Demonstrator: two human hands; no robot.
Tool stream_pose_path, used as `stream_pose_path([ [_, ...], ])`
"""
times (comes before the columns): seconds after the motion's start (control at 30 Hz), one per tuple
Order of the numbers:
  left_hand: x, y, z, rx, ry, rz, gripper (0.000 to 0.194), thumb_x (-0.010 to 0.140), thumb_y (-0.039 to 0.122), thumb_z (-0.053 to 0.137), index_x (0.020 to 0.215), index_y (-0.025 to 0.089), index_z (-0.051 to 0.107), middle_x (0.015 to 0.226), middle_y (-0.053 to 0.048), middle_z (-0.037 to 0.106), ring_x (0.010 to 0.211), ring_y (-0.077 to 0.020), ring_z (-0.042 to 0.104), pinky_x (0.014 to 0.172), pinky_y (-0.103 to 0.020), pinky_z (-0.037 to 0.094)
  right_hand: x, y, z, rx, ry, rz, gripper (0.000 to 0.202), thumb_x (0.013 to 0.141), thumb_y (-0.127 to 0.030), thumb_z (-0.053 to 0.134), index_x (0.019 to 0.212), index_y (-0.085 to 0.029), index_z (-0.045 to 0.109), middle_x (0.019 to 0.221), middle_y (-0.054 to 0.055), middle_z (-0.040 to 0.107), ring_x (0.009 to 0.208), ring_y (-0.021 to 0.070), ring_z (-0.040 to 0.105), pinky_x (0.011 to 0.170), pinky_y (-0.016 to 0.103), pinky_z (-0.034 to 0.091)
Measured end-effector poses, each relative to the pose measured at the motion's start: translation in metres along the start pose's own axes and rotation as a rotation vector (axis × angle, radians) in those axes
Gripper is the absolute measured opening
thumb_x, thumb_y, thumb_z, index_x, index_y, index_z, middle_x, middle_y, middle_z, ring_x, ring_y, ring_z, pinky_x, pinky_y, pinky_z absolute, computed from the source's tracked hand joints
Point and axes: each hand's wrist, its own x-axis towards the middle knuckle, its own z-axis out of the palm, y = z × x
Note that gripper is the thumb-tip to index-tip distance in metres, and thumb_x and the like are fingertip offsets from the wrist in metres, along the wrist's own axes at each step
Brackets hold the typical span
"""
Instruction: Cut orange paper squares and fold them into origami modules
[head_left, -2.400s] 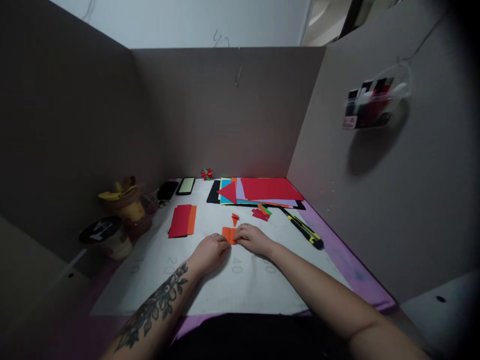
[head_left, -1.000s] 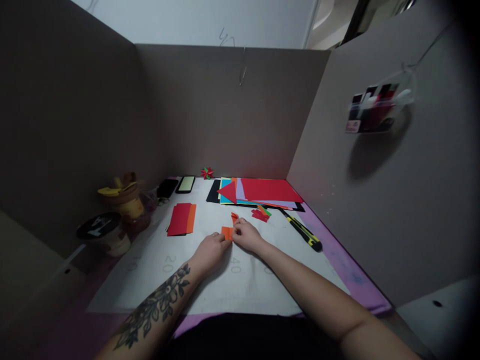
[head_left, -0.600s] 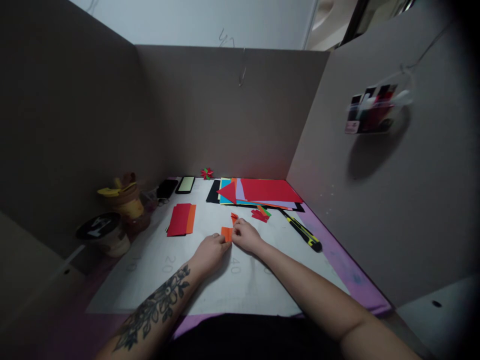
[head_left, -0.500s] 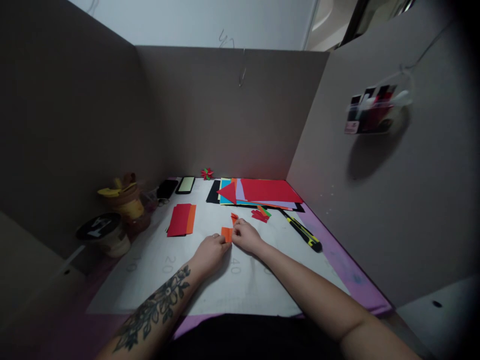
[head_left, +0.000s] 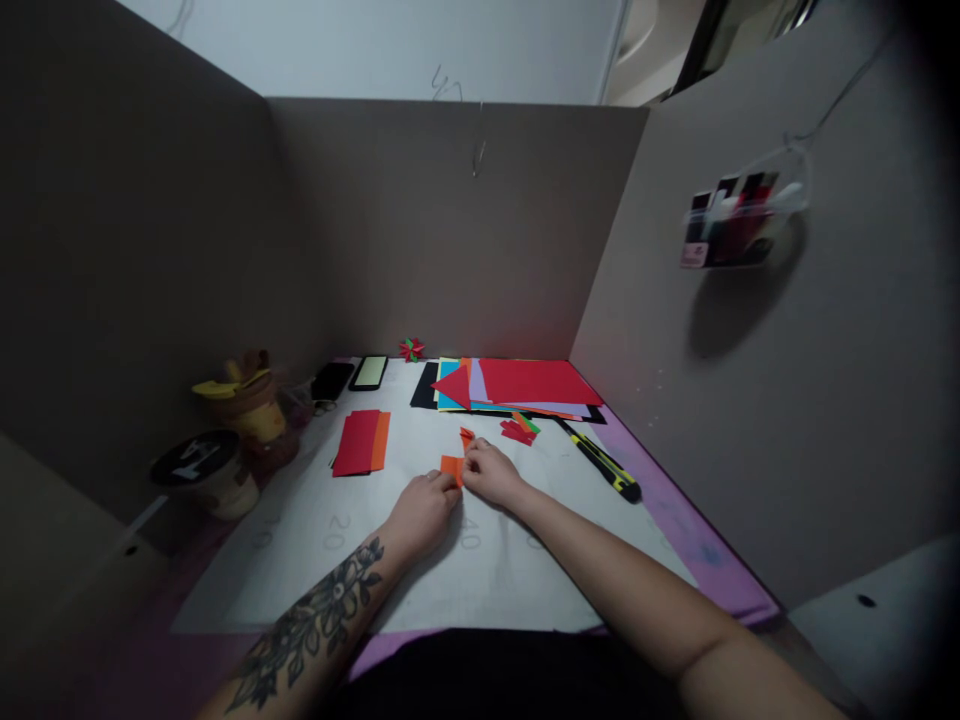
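Observation:
Both hands meet over a small piece of orange paper (head_left: 451, 467) near the middle of the white mat (head_left: 420, 590). My left hand (head_left: 424, 508) has its fingers closed at the paper's lower edge. My right hand (head_left: 491, 472) pinches the right side of the same paper, its fingertips partly hidden. Just beyond the right fingers lies a small folded orange piece (head_left: 466, 438). Several red, green and orange paper strips (head_left: 520, 430) rest past the right hand. Red and orange rectangles (head_left: 358, 443) are stacked off to the left.
A yellow-black utility knife (head_left: 604, 465) lies at right. Coloured sheets (head_left: 540, 382) pile at the back, near a red-green folded star (head_left: 411, 349) and a phone (head_left: 369, 373). Cups (head_left: 214, 475) stand left. Grey panels (head_left: 450, 230) enclose the table; a bag (head_left: 739, 220) hangs right.
The view has shifted very slightly. Both hands stay on the orange paper, with no clear movement of either.

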Motion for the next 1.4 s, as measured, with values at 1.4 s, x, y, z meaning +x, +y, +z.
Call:
stream_pose_path([
  [1.4,-0.002,0.005,-0.005,-0.003,-0.01,0.046,0.017,0.084,0.013,0.044,0.09,0.016,0.059,0.089,-0.007,0.062,0.088,-0.0227,0.052,0.077,-0.037,0.039,-0.005,0.003,-0.004,0.001,-0.035,-0.023,0.016,0.07,-0.017,0.059,0.083,-0.02,0.05,0.087,0.001,0.051,0.08,0.0153,0.046,0.073,0.028,0.037],
])
